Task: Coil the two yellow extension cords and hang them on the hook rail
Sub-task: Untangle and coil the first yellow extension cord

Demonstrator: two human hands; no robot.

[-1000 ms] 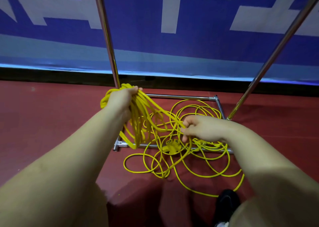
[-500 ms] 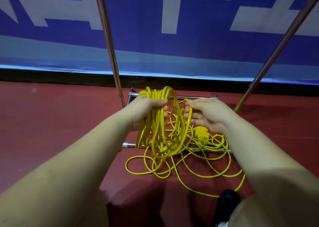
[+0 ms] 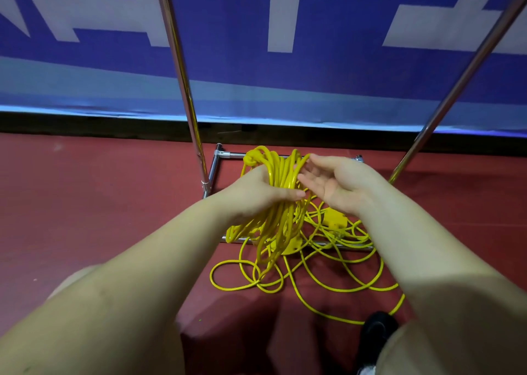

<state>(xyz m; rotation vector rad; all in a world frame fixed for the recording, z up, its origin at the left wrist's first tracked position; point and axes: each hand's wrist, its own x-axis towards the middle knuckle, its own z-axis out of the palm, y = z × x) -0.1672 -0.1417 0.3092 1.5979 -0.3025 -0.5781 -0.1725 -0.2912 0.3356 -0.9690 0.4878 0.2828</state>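
My left hand (image 3: pixel 262 192) grips a bundle of yellow cord loops (image 3: pixel 278 172), which hang down from my fist towards the floor. My right hand (image 3: pixel 336 183) is beside the bundle, palm turned up, its straight fingers touching the top of the loops. More yellow cord (image 3: pixel 328 263) lies loose and tangled on the red floor below, with a yellow socket block (image 3: pixel 336 220) partly hidden under my right wrist. The hook rail itself is out of view; only the rack's two metal uprights (image 3: pixel 182 72) show.
The rack's chrome base frame (image 3: pixel 219 161) lies on the red floor under the cords. A second upright (image 3: pixel 456 84) slants up at the right. A blue and white banner (image 3: pixel 256 32) stands behind. My black shoe (image 3: pixel 376 329) is at the bottom right.
My left hand has brought the bundle rightward and nearer the middle. My right hand has let go of the strand it pinched and opened beside the bundle.
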